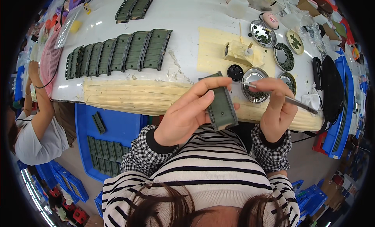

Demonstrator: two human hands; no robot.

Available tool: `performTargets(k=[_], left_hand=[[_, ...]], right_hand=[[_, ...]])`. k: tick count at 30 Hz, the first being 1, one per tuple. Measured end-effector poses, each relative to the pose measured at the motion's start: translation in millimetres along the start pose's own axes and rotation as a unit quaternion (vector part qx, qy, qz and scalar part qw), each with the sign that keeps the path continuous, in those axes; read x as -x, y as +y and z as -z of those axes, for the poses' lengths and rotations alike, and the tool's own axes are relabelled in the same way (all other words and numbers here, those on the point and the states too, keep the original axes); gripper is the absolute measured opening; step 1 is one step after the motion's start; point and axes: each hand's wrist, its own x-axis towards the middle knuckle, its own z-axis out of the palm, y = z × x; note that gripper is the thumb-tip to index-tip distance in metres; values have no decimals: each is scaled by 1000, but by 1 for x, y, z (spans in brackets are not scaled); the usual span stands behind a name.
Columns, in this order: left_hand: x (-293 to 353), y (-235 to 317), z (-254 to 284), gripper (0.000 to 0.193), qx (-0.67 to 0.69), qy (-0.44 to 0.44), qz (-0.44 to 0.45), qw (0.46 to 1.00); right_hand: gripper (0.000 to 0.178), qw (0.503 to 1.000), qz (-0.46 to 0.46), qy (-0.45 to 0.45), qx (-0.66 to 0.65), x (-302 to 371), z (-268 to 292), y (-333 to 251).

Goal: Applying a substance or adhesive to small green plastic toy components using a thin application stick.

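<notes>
My left hand (183, 116) grips a dark green, channel-shaped plastic part (222, 109) by its sides, tilted above the table's front edge. A small round dot shows on its face. In my right hand (276, 113) is a pair of metal tweezers (300, 103), its tip pointing left toward the green part. Whether the tip pinches anything is too small to tell. Just beyond the two hands stand a metal dish (254, 75) with small dark green pieces and a little black round dish (235, 73).
More green parts (129, 51) lie in a row at left, with a pair (136, 8) farther back. Dishes of small pieces (284, 57) stand at right by a taped block (236, 53). A blue tray (117, 111) below holds similar parts. Another person's arm (41, 94) is at far left.
</notes>
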Motion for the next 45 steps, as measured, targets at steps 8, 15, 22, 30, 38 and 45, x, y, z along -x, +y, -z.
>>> performTargets(k=[8, 15, 22, 30, 38, 45], left_hand=[[2, 4, 8, 61, -28, 37, -88, 995], [2, 2, 9, 61, -17, 50, -98, 994], [2, 2, 9, 59, -5, 68, -111, 991], [2, 1, 8, 57, 6, 90, -125, 988], [2, 5, 5, 55, 30, 95, -145, 984], [0, 5, 0, 56, 56, 92, -141, 984]], right_hand=[[11, 990, -15, 27, 137, -5, -8, 34], [10, 984, -11, 17, 177, -8, -10, 30], [11, 982, -7, 15, 190, -8, -9, 31], [13, 988, -4, 10, 155, -6, -7, 34], [27, 993, 105, -24, 39, 0, -1, -4], [18, 993, 81, -79, -24, 7, -21, -18]])
